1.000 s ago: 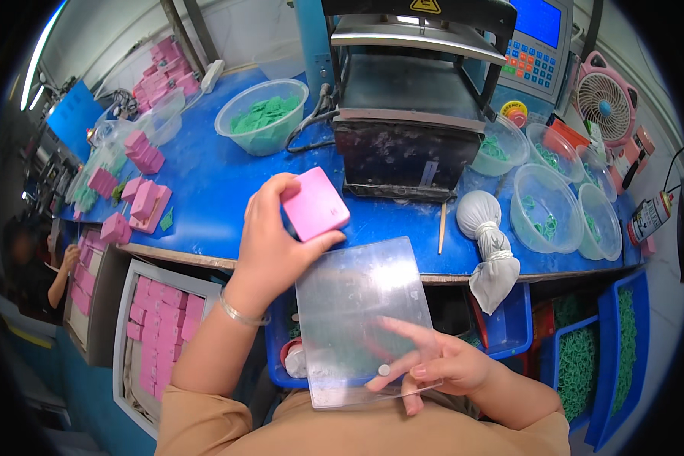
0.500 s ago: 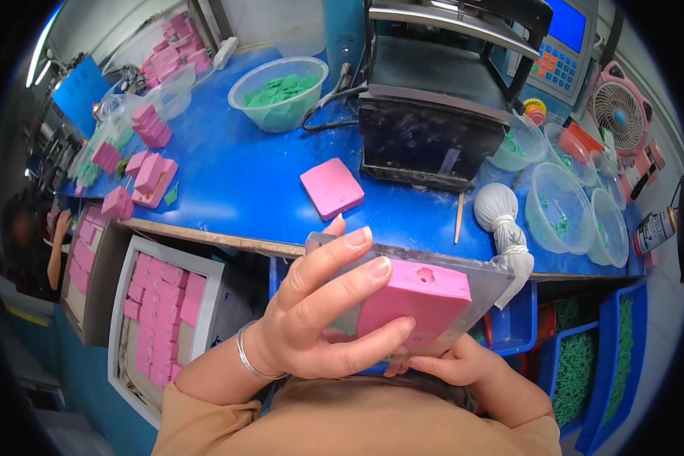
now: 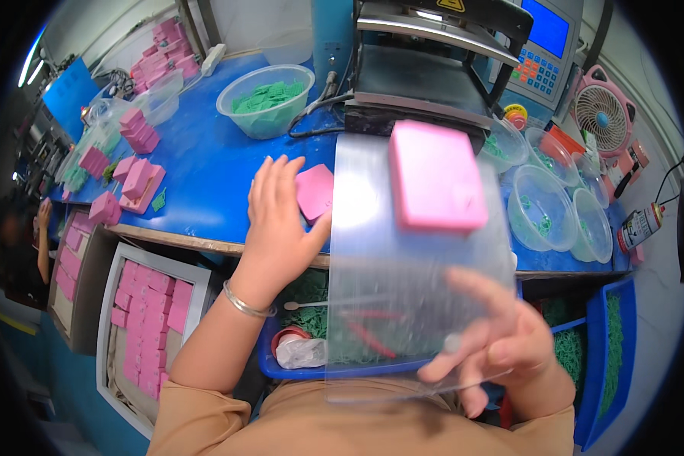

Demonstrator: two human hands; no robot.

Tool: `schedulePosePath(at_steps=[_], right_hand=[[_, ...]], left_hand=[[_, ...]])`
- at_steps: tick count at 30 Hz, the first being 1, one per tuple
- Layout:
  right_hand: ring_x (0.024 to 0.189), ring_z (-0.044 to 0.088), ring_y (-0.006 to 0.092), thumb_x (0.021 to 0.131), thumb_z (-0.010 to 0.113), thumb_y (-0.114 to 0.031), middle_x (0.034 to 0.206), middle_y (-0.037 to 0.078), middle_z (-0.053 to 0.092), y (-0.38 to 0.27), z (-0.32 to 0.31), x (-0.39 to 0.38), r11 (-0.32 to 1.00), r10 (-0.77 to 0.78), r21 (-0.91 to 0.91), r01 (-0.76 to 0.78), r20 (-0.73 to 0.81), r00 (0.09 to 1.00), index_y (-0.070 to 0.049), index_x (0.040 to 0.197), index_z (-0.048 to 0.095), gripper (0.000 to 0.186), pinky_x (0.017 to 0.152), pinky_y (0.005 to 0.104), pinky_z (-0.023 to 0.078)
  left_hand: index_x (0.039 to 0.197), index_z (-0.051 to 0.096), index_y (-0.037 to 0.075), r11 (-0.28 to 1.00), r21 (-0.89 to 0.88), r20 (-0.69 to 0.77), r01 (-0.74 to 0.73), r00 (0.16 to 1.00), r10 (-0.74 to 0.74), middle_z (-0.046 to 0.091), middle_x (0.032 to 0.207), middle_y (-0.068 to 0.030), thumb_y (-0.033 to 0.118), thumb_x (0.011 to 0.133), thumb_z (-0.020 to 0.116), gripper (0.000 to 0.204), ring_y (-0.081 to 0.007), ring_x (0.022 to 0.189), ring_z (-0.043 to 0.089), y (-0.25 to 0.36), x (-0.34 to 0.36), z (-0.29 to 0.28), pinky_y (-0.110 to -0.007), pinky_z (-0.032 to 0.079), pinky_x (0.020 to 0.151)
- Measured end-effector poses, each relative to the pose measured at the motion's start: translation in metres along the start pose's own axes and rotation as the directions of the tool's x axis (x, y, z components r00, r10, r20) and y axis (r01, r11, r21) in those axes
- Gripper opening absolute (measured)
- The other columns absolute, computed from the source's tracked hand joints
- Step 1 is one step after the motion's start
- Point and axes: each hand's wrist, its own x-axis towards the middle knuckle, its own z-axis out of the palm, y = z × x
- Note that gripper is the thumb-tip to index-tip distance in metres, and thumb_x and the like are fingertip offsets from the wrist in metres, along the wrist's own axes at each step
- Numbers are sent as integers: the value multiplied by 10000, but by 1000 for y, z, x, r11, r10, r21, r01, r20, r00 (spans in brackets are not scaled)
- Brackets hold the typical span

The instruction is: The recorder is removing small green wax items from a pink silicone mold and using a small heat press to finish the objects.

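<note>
A clear flat plate (image 3: 418, 296) spans the middle of the view, its far end before the black press. On its far part rests a pink block (image 3: 437, 178), thick and square with rounded edges. My right hand (image 3: 501, 346), blurred, grips the plate by its near right part, fingers bent around it. My left hand (image 3: 277, 220) is at a second pink block (image 3: 315, 191) on the blue table. Its fingers stretch along that block's left side, with the thumb at the near side; whether they press on it I cannot tell.
The press (image 3: 425, 76) stands behind the plate. A bowl of green pieces (image 3: 266, 99) sits at the back, and several clear bowls (image 3: 543, 213) stand at right. Pink blocks fill a white-rimmed box (image 3: 148, 319) at lower left. A blue bin (image 3: 304, 368) is below the table edge.
My left hand has left the block on the plate and moved to the one on the table. The plate has swung forward, its block now farther away.
</note>
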Motion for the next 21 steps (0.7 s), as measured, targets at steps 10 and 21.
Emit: schedulePosePath(at_steps=[10,21], right_hand=[[643,656,303,860,365,-88,1173,435,413,-54,33,56,926,-235,-314,210,-44,971,38,1402,82,624,564,313,573],[697,657,211,938,486,-284,853,183,643,-85,-6,101,569,-484,-767,297,-21,875,60,1051,495,362,599,280,532]], left_hand=[[1282,352,-9,983,142,298,115,942,-153,371,1281,-250,369,760,645,708,-383,1248,309,8,1,8,-560,206,1021],[1299,345,7,965,260,191,40,977,-92,360,1308,-247,362,761,654,715,-394,1274,281,14,-2,11,-581,181,1026]])
